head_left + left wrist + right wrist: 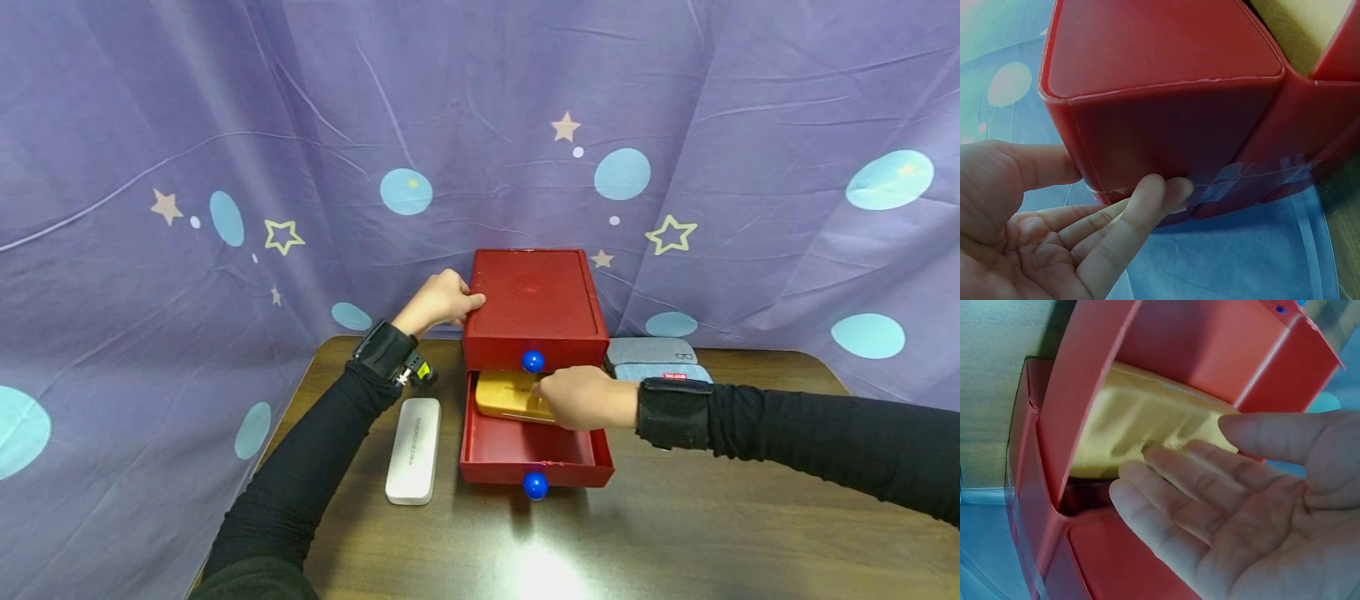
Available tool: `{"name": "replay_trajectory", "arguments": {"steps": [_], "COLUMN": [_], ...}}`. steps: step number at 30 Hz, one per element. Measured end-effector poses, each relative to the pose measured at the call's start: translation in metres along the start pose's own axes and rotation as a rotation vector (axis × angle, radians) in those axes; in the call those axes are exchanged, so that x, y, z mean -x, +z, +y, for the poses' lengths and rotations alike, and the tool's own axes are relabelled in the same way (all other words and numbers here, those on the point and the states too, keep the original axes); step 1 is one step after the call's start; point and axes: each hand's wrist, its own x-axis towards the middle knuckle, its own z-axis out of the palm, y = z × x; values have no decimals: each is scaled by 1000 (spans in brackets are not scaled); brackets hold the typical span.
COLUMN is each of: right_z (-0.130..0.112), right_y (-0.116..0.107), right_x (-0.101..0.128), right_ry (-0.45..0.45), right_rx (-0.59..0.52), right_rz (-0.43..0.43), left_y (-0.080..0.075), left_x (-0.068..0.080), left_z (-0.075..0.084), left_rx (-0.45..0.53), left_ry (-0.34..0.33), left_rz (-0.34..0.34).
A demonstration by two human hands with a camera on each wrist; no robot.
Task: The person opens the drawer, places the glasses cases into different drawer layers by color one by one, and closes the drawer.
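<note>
A red two-drawer box (534,296) stands at the back of the wooden table (712,517). Its upper drawer is closed; the lower drawer (525,471) is pulled out, and a yellow case (506,396) lies in it, partly under the upper drawer. My right hand (573,398) reaches into the drawer with straight fingers whose tips rest on the yellow case (1141,419). My left hand (442,302) lies flat against the box's left side (1160,125), with the fingertips (1160,190) and thumb touching it.
A white case (413,450) lies on the table left of the drawer. Two grey-blue cases (651,350) sit against the box's right side. Blue knobs (535,485) stick out of both drawer fronts. A purple curtain (225,125) hangs behind and at the left.
</note>
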Motion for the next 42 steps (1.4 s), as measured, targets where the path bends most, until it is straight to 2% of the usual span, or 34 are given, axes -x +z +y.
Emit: {"name": "replay_trajectory", "arguments": {"steps": [8, 19, 26, 32, 42], "right_z": [9, 27, 43, 63, 93], "right_y": [-16, -36, -47, -47, -38], "right_x": [5, 28, 45, 54, 66], "right_ry": [-41, -132, -83, -85, -6], "right_rx": [-100, -198, -300, -354, -370], "right_rz": [-16, 100, 119, 152, 248], "left_y": [1, 1, 1, 1, 0], "left_x": [-1, -1, -2, -2, -2], "left_z": [-1, 0, 0, 0, 0], "left_rx": [1, -4, -2, -8, -35], "left_ry": [7, 5, -1, -4, -8], "left_rz": [9, 12, 6, 2, 1]}}
